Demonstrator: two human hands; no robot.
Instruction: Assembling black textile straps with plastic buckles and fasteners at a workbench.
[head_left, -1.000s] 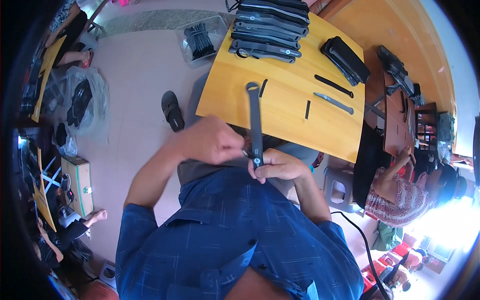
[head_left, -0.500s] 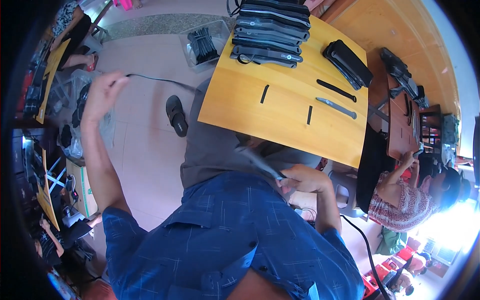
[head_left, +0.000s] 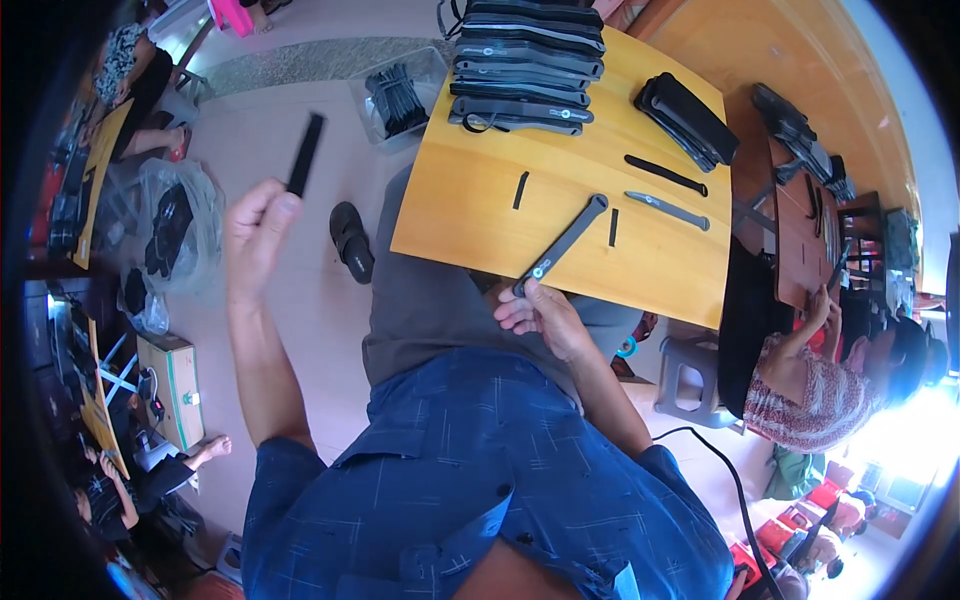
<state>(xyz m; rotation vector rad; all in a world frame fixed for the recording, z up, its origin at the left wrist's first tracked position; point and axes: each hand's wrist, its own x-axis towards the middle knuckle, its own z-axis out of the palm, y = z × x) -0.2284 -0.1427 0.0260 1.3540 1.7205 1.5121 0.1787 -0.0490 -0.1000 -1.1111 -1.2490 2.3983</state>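
My left hand (head_left: 256, 232) is raised over the floor to the left of the table, thumb and fingers pinching a short black strap (head_left: 307, 155) that points up. My right hand (head_left: 548, 318) is at the table's near edge, its fingers closed on the lower end of a dark grey strap (head_left: 567, 238). That strap lies slantwise over the tabletop, its rounded, looped end away from me. Two short black strips (head_left: 521, 190) lie on the wood, one on either side of it. Farther right are a black strap (head_left: 665, 175) and a grey strap (head_left: 667, 211) with a pointed end.
The yellow wooden table (head_left: 450, 225) carries a tall stack of grey and black straps (head_left: 525, 75) and a black bundle (head_left: 686, 120). Beside it stand a clear bin (head_left: 400, 100) of dark strips and a slipper (head_left: 351, 240). A co-worker (head_left: 810, 395) sits at the right.
My left hand has come down and inward, its strap now upright. My right hand has moved forward to the table, bringing the grey strap from my lap over the tabletop.
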